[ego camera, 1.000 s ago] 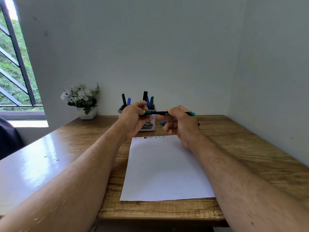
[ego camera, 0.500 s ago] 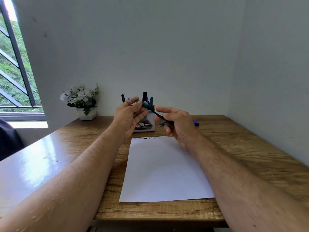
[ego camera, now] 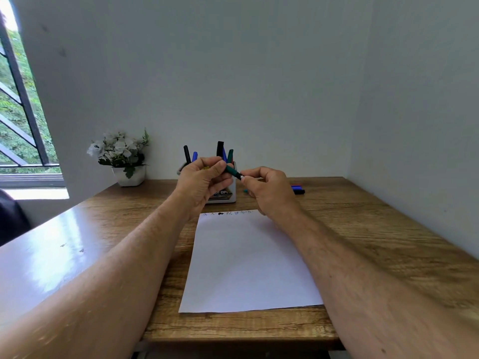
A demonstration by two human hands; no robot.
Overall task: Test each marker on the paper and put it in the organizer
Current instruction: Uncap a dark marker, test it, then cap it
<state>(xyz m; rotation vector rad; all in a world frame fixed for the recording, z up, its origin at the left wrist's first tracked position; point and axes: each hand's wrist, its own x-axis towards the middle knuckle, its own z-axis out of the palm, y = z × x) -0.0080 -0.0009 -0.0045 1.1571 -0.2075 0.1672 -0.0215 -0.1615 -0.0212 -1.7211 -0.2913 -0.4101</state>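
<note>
Both hands hold a green marker (ego camera: 233, 172) above the far edge of the white paper (ego camera: 248, 260). My left hand (ego camera: 202, 181) pinches the marker's green cap end. My right hand (ego camera: 267, 189) grips the other end, which is hidden in its fingers. A white organizer (ego camera: 225, 196) stands just behind the hands, with several black, blue and green markers upright in it. Small scribbles (ego camera: 225, 213) in several colours run along the paper's top edge. More loose markers (ego camera: 297, 189) lie on the desk to the right of my right hand.
The wooden desk (ego camera: 363, 229) sits in a corner, with walls behind and to the right. A white pot of white flowers (ego camera: 124, 156) stands at the back left. A barred window (ego camera: 18, 120) is on the left.
The marker swung from level to tilted, then my hands came closer together so that only its short green part shows between them. The teal end that stuck out past my right hand is gone from view.
</note>
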